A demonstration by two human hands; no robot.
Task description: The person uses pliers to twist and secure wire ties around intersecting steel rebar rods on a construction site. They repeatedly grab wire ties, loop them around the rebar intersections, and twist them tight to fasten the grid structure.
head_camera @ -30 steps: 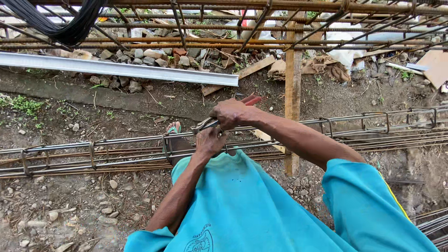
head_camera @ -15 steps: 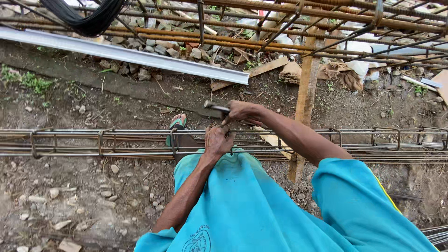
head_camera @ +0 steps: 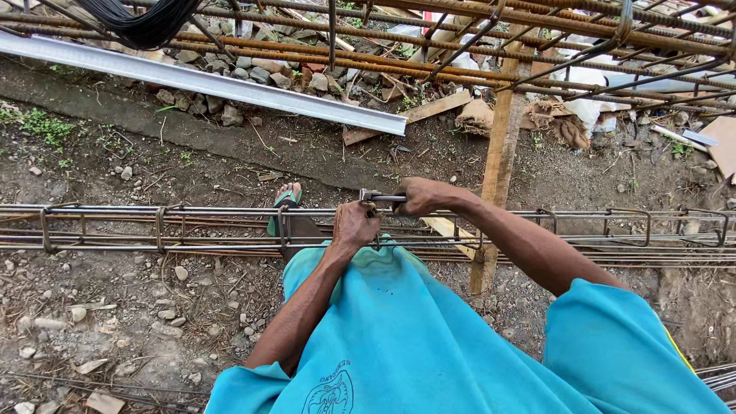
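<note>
A long rebar cage (head_camera: pixel 153 230) of thin steel bars and square stirrups runs left to right across the view at about waist height. My left hand (head_camera: pixel 354 226) grips the cage's bars from above, fingers closed around them. Just right of it, my right hand (head_camera: pixel 420 196) is closed on a small metal tying tool (head_camera: pixel 374 196) whose tip sits at a stirrup on the top bar. My turquoise shirt fills the lower part of the view, and my foot in a green sandal (head_camera: pixel 287 198) shows behind the cage.
An upright wooden post (head_camera: pixel 497 176) stands just right of my hands. Rusty rebar (head_camera: pixel 429 65) lies stacked overhead at the back, with a grey metal channel (head_camera: pixel 207 84) below it. Black cable (head_camera: pixel 146 23) hangs top left. Stones and wood scraps litter the dirt.
The view has shifted so the cage runs level. My right hand has swung the tool from a tilted position to lie flat along the top bar; my left hand stays on the cage.
</note>
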